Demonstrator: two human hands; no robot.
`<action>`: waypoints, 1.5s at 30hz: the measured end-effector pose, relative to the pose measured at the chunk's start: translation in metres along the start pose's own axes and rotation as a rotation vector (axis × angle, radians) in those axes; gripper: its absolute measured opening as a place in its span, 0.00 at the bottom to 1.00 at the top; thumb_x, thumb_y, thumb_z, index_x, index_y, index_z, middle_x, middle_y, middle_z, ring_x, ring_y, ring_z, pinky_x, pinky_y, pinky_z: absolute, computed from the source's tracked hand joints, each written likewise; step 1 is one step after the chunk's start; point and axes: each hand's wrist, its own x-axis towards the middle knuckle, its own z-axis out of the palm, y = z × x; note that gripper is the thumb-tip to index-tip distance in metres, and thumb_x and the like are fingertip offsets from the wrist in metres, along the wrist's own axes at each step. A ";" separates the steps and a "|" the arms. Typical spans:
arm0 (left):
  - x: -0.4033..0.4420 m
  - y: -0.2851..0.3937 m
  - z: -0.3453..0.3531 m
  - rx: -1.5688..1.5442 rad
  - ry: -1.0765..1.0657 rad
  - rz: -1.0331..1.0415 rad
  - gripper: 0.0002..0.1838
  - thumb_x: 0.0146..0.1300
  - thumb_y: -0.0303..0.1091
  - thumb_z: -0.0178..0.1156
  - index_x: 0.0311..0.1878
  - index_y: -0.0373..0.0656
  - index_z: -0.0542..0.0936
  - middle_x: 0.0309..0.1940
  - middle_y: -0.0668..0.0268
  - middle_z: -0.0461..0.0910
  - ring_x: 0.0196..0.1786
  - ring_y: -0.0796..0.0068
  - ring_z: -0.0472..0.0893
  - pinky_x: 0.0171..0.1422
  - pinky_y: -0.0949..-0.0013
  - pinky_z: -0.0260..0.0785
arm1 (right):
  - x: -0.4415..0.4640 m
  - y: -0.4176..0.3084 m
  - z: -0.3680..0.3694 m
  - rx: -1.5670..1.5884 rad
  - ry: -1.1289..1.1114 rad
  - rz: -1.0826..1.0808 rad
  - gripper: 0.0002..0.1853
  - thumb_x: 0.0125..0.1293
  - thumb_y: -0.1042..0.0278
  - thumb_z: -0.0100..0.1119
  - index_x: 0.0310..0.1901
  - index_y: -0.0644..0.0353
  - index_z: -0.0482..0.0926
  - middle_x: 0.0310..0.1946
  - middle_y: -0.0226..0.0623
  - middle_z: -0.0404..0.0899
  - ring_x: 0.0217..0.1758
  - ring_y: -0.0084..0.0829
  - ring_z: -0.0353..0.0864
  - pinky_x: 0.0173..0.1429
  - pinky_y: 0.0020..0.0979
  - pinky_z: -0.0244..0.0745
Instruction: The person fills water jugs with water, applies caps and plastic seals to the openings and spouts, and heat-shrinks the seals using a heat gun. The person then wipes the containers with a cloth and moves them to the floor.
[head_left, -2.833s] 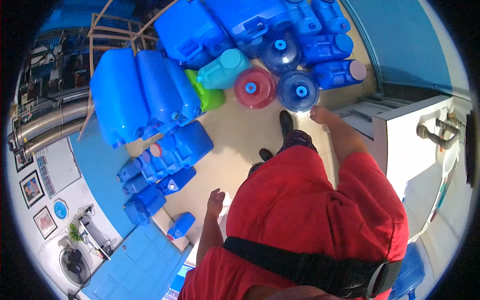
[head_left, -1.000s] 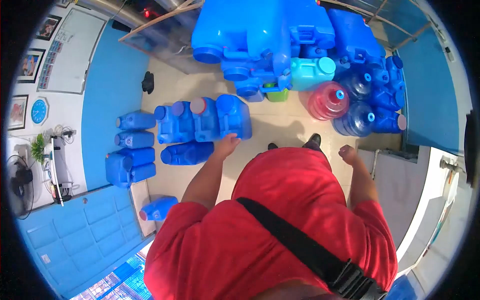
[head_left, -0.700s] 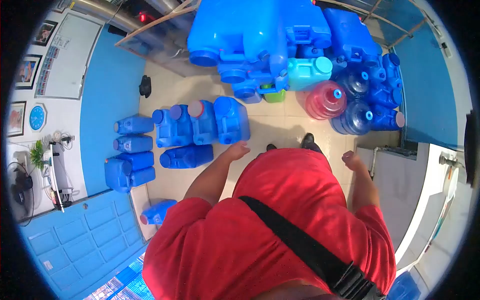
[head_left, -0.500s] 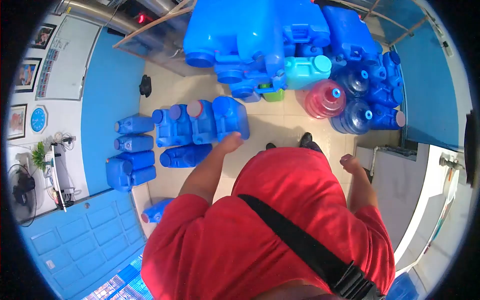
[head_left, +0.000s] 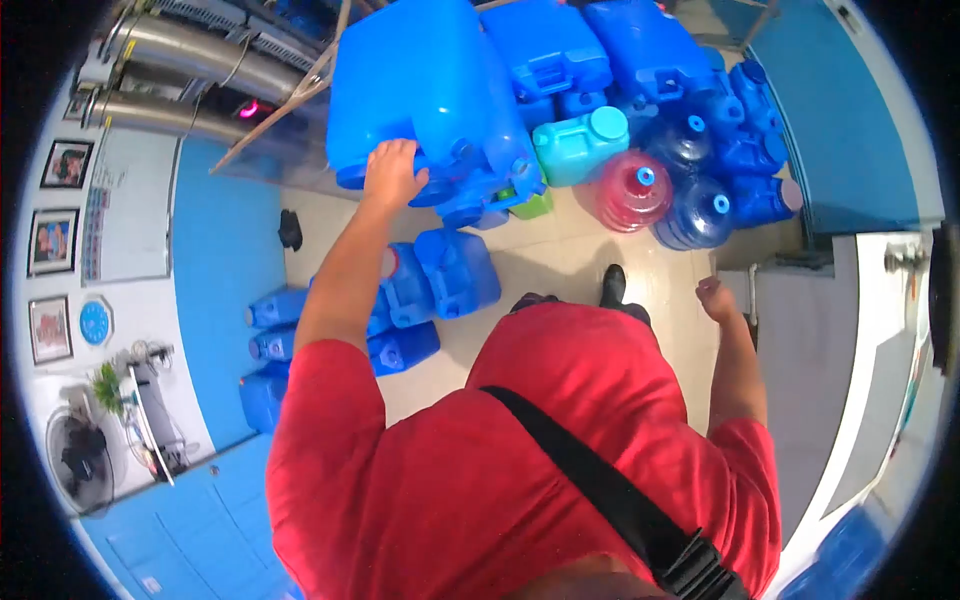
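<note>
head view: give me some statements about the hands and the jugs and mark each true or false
The left hand is over the cap end of the large blue container. True.
The right hand grips the red bottle. False: it is well apart from it.
A dark blue round bottle stands beside the red bottle. True.
The wall clock is red. False: it is blue.

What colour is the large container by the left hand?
The large container is bright blue; the head view shows it best.
</note>
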 end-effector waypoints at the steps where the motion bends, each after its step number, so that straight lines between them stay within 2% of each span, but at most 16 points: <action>1: 0.008 -0.007 0.003 0.001 -0.056 0.100 0.22 0.56 0.42 0.68 0.49 0.40 0.78 0.48 0.52 0.81 0.55 0.49 0.78 0.60 0.50 0.69 | -0.014 -0.001 0.003 0.006 0.054 0.025 0.20 0.63 0.55 0.60 0.49 0.64 0.80 0.45 0.53 0.84 0.52 0.49 0.83 0.57 0.42 0.77; 6: 0.028 -0.025 0.019 -0.071 -0.316 0.209 0.27 0.64 0.54 0.62 0.52 0.38 0.77 0.44 0.48 0.83 0.47 0.43 0.82 0.52 0.46 0.73 | -0.112 0.020 0.062 -0.012 0.218 0.158 0.19 0.63 0.57 0.60 0.48 0.65 0.80 0.46 0.56 0.83 0.53 0.53 0.82 0.58 0.42 0.76; 8: 0.037 -0.021 -0.004 -0.031 -0.352 0.196 0.27 0.66 0.54 0.60 0.54 0.39 0.77 0.45 0.46 0.82 0.48 0.43 0.82 0.53 0.46 0.74 | -0.154 0.066 0.118 -0.094 0.274 0.143 0.13 0.63 0.60 0.57 0.33 0.62 0.83 0.34 0.53 0.84 0.35 0.42 0.84 0.41 0.40 0.77; 10: 0.061 -0.018 -0.041 -0.181 -0.133 0.243 0.28 0.67 0.54 0.59 0.58 0.40 0.75 0.48 0.43 0.81 0.50 0.40 0.81 0.53 0.46 0.73 | -0.181 0.175 0.208 -0.399 0.184 -0.094 0.16 0.63 0.59 0.56 0.24 0.62 0.80 0.30 0.50 0.84 0.34 0.43 0.84 0.39 0.40 0.77; 13: 0.128 -0.024 -0.129 -0.204 0.103 0.085 0.30 0.67 0.58 0.57 0.48 0.34 0.77 0.42 0.39 0.81 0.47 0.40 0.82 0.50 0.48 0.73 | -0.280 0.145 0.262 0.012 0.000 0.326 0.12 0.58 0.60 0.63 0.30 0.61 0.81 0.29 0.43 0.84 0.36 0.42 0.83 0.42 0.42 0.78; 14: 0.145 -0.022 -0.170 -0.290 0.110 0.020 0.31 0.68 0.61 0.57 0.43 0.34 0.78 0.34 0.47 0.82 0.36 0.50 0.83 0.43 0.51 0.74 | -0.293 0.143 0.274 0.104 0.028 0.364 0.12 0.58 0.60 0.64 0.31 0.60 0.81 0.30 0.42 0.84 0.38 0.42 0.83 0.44 0.42 0.78; 15: 0.152 -0.019 -0.203 -0.741 -0.013 -0.123 0.28 0.69 0.61 0.56 0.41 0.40 0.79 0.26 0.63 0.78 0.30 0.66 0.78 0.37 0.54 0.73 | -0.306 0.142 0.287 0.196 0.059 0.400 0.12 0.57 0.59 0.65 0.32 0.60 0.81 0.31 0.42 0.84 0.39 0.42 0.83 0.46 0.42 0.78; 16: 0.165 -0.022 -0.225 -1.172 -0.093 -0.214 0.24 0.70 0.60 0.55 0.44 0.46 0.78 0.28 0.72 0.73 0.32 0.74 0.75 0.39 0.56 0.73 | -0.315 0.154 0.306 -0.247 -0.101 0.124 0.13 0.57 0.59 0.67 0.35 0.60 0.81 0.34 0.42 0.84 0.42 0.43 0.83 0.50 0.43 0.77; 17: 0.161 -0.007 -0.253 -1.454 -0.131 -0.230 0.24 0.70 0.59 0.56 0.48 0.45 0.77 0.35 0.70 0.75 0.41 0.72 0.76 0.50 0.56 0.72 | -0.330 0.160 0.332 -0.411 -0.164 0.036 0.15 0.59 0.55 0.66 0.37 0.60 0.82 0.36 0.43 0.84 0.45 0.44 0.83 0.54 0.44 0.75; 19: 0.162 0.008 -0.280 -1.905 -0.573 0.260 0.18 0.77 0.46 0.50 0.55 0.40 0.76 0.50 0.63 0.76 0.58 0.66 0.73 0.71 0.53 0.62 | -0.354 0.146 0.355 -0.391 -0.083 0.137 0.18 0.63 0.52 0.61 0.40 0.61 0.83 0.40 0.48 0.84 0.48 0.48 0.82 0.57 0.46 0.74; 21: 0.128 0.077 -0.285 -1.943 -0.343 0.398 0.21 0.78 0.41 0.46 0.64 0.37 0.74 0.66 0.56 0.71 0.71 0.59 0.67 0.80 0.48 0.50 | -0.371 0.087 0.340 0.072 0.312 0.432 0.21 0.67 0.51 0.54 0.41 0.64 0.83 0.43 0.56 0.83 0.48 0.52 0.82 0.55 0.47 0.76; 26: 0.008 0.306 -0.261 -2.275 -0.113 0.813 0.15 0.78 0.36 0.50 0.62 0.44 0.75 0.67 0.53 0.72 0.69 0.58 0.71 0.77 0.49 0.56 | -0.420 -0.002 0.232 0.402 0.847 0.441 0.17 0.66 0.58 0.61 0.50 0.61 0.80 0.45 0.48 0.85 0.49 0.44 0.84 0.55 0.41 0.78; 31: -0.216 0.496 -0.274 -1.859 -0.248 1.400 0.11 0.73 0.25 0.54 0.55 0.44 0.67 0.51 0.62 0.75 0.64 0.60 0.74 0.73 0.53 0.61 | -0.574 -0.073 0.148 0.495 1.327 0.381 0.19 0.71 0.56 0.56 0.54 0.61 0.78 0.50 0.50 0.82 0.53 0.44 0.82 0.58 0.39 0.76; 34: -0.335 0.545 -0.286 -1.676 -0.583 1.736 0.15 0.69 0.19 0.55 0.53 0.44 0.64 0.47 0.62 0.75 0.60 0.61 0.77 0.72 0.53 0.63 | -0.663 -0.063 0.164 0.549 1.553 0.421 0.22 0.74 0.48 0.52 0.55 0.61 0.77 0.50 0.47 0.82 0.52 0.41 0.83 0.57 0.38 0.76; 38: -0.455 0.592 -0.301 -1.387 -0.556 2.309 0.16 0.67 0.17 0.58 0.51 0.41 0.64 0.46 0.58 0.77 0.57 0.60 0.80 0.66 0.56 0.69 | -0.760 -0.058 0.229 1.309 1.489 0.429 0.52 0.63 0.14 0.29 0.68 0.59 0.66 0.59 0.52 0.76 0.52 0.42 0.82 0.55 0.46 0.76; 45: -0.615 0.628 -0.318 -1.445 -0.855 2.709 0.16 0.64 0.19 0.63 0.49 0.39 0.67 0.42 0.58 0.80 0.52 0.59 0.83 0.59 0.60 0.74 | -0.866 -0.084 0.328 1.727 1.828 0.423 0.54 0.62 0.14 0.32 0.66 0.61 0.71 0.60 0.56 0.74 0.52 0.52 0.80 0.57 0.52 0.76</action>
